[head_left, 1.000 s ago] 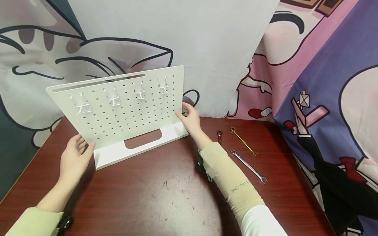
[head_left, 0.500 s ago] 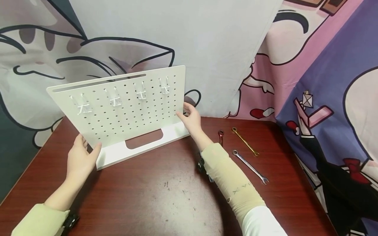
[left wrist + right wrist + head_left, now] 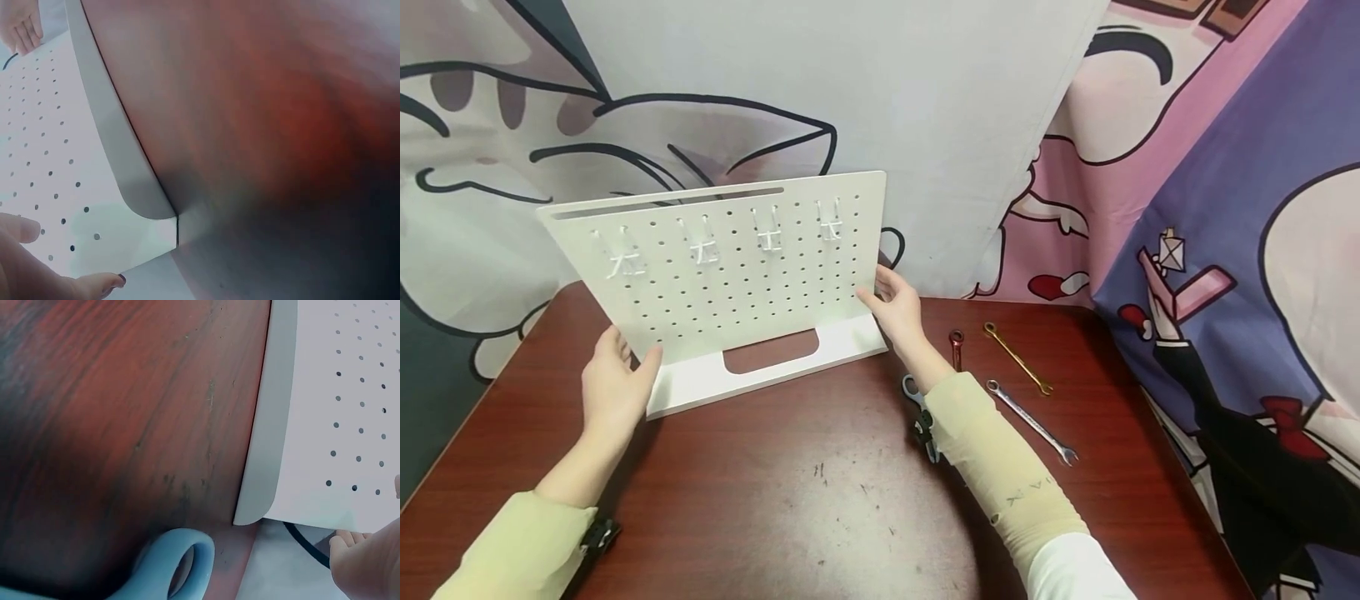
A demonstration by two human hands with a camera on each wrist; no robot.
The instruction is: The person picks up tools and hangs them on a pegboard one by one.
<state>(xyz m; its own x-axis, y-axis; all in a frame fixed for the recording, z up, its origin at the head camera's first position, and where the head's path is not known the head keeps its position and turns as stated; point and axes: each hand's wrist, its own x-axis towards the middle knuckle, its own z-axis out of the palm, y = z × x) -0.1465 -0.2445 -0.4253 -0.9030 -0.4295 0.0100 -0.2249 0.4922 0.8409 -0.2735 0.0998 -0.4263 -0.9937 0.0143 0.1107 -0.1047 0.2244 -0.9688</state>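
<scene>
White pegboard (image 3: 752,287), bearing four hooks (image 3: 768,241), stands far left on a brown table (image 3: 790,500) extending nearward, side edges pinched by left hand (image 3: 617,383) and right hand (image 3: 901,312), wrenches (image 3: 1032,422) lying right.

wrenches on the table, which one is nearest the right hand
The red wrench, partly hidden by the sleeve; the gold wrench and silver wrench lie farther right.

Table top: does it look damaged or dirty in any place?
Yes: small dark marks show on the table top, in front of the white pegboard. They interrupt the wood grain; scratches or dirt, I cannot tell.
</scene>
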